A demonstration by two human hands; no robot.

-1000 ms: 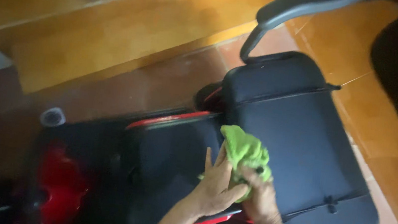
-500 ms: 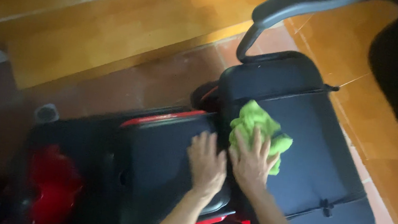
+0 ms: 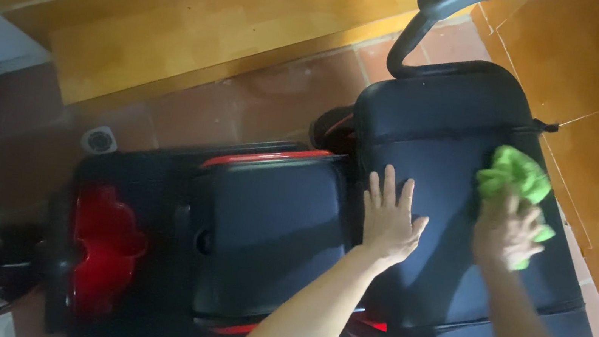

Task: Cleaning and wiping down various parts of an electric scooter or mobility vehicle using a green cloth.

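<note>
A black scooter seat fills the middle of the head view, with a second black padded section to its left. My left hand lies flat on the seat with its fingers spread, near the gap between the two sections. My right hand presses a bright green cloth against the right side of the seat. The cloth is bunched under my fingers and sticks out above them.
A red tail light glows at the scooter's left end. A black grab rail curves up behind the seat. Brown floor tiles and a yellow wooden step lie beyond. A round floor drain sits by the scooter.
My right hand has slid the green cloth to the right across the seat. My left hand has stayed flat near the seat's left edge.
</note>
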